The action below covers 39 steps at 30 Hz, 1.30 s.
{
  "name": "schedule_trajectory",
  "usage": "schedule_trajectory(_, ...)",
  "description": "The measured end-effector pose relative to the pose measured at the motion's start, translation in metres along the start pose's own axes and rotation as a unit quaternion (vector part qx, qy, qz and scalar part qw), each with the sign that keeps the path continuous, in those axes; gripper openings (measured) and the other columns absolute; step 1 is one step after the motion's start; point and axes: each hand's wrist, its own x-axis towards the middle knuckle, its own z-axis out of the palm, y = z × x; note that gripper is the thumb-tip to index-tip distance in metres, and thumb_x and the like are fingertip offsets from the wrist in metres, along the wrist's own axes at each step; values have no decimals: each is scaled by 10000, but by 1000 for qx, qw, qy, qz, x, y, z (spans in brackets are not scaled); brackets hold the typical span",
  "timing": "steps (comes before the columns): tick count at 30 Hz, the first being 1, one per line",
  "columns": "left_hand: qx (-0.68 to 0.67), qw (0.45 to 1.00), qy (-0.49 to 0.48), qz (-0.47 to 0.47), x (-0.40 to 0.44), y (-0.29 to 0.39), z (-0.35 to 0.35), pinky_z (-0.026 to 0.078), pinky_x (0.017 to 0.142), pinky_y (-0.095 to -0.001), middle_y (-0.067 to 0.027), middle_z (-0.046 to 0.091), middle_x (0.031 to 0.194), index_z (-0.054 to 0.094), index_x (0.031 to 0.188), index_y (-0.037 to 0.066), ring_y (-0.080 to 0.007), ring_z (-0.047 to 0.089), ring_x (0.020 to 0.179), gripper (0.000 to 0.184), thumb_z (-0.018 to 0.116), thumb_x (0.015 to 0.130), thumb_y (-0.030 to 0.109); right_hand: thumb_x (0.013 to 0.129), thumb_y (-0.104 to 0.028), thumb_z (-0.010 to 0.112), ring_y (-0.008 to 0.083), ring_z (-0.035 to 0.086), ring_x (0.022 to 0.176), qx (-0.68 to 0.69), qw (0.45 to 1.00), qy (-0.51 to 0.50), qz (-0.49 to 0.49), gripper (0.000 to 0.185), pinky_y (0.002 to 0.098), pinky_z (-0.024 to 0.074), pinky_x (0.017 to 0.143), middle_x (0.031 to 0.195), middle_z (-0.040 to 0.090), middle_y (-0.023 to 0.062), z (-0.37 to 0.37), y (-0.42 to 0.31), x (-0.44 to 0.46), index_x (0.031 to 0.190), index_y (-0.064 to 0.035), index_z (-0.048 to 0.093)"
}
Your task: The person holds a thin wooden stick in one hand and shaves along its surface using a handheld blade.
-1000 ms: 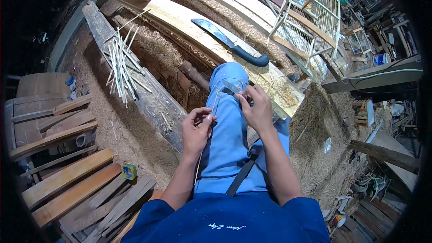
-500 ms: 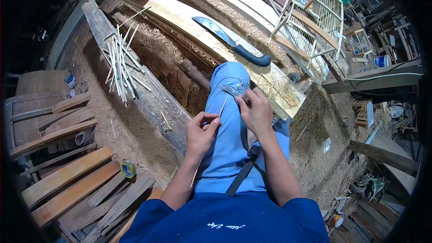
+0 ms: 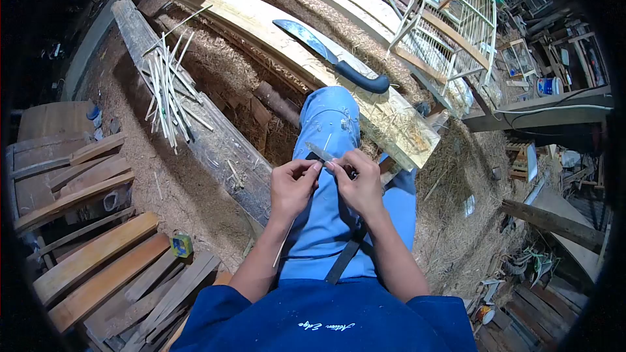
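Above my blue-trousered knee, my left hand pinches a thin wooden stick, whose tail runs back along my left forearm. My right hand is closed around a small knife, its pale blade pointing up and left across the stick. Both thumbs are close together at the blade. A small dark patch beside my left fingertips is too small to make out. Most of the knife's handle is hidden in my right fingers.
A large black-handled knife lies on a pale timber beam ahead. To the left, several thin sticks rest on a weathered plank. A slatted wooden cage stands at upper right. Boards lie at lower left beside a tape measure.
My right hand has moved left and down, bringing the small knife against the stick near my left fingers. My left hand still pinches the stick. The view has shifted slightly.
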Motion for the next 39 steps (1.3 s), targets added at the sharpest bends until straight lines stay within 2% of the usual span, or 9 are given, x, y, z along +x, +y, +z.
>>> schedule_trajectory(5,5,1000,11,-3,-18,-4,-8,337,434,-180,-5,634,671,733,985,-6,-21,493,501,140,711,927,119,828,-138,761,298,591,648,24,999,25,5,174,395,455,601,738,586,134,10,11,-3,804,-9,647)
schedule_trajectory(11,-63,994,23,-83,-43,0,-19,366,454,-186,-8,654,698,736,1005,-27,-26,519,537,168,722,918,116,826,-112,762,271,579,629,29,998,50,11,164,380,452,593,727,589,130,12,10,-3,807,7,651)
schedule_trajectory(15,-41,997,41,-56,-20,13,-6,368,449,-189,-17,660,701,734,1006,-38,-25,525,540,183,718,922,124,821,-110,769,228,571,615,54,998,39,10,152,360,450,583,717,588,115,8,0,-2,814,4,669)
schedule_trajectory(19,-22,1000,-4,-10,2,3,5,386,475,-200,-13,651,675,735,982,-38,-37,538,552,169,700,928,119,818,-114,774,214,569,609,42,999,22,-8,139,349,449,575,711,587,103,1,2,-4,820,-7,686)
schedule_trajectory(22,-12,1000,-13,1,4,0,2,338,443,-187,-9,643,666,737,922,-27,-32,509,512,133,704,927,101,815,-120,778,214,571,608,40,999,26,1,132,349,449,573,708,586,100,5,1,-5,814,-17,694)
schedule_trajectory(29,-49,999,13,-1,-11,-7,-7,323,430,-185,-5,631,658,746,991,-25,-25,483,496,150,707,928,105,826,-143,772,280,583,621,37,999,30,-15,181,379,449,574,721,579,112,17,3,-10,769,-22,650)
schedule_trajectory(35,-9,996,26,-90,-46,-1,-16,340,425,-183,-1,637,660,750,1053,-13,-14,480,487,181,707,934,116,840,-114,760,250,581,608,52,996,48,53,177,361,445,571,720,585,118,13,10,-4,777,-3,638)
schedule_trajectory(37,-23,994,34,-96,-44,0,-15,335,411,-187,-9,640,663,744,1061,-19,-18,470,467,190,703,936,119,828,-54,771,139,515,575,77,995,67,15,147,288,403,541,682,578,87,17,9,-4,792,32,657)
schedule_trajectory(39,-40,995,44,-76,-34,4,-8,332,405,-189,-9,636,659,737,1070,-24,-21,465,455,198,701,938,119,829,-59,772,140,517,580,81,996,45,15,145,290,402,544,679,573,85,12,5,-4,797,30,661)
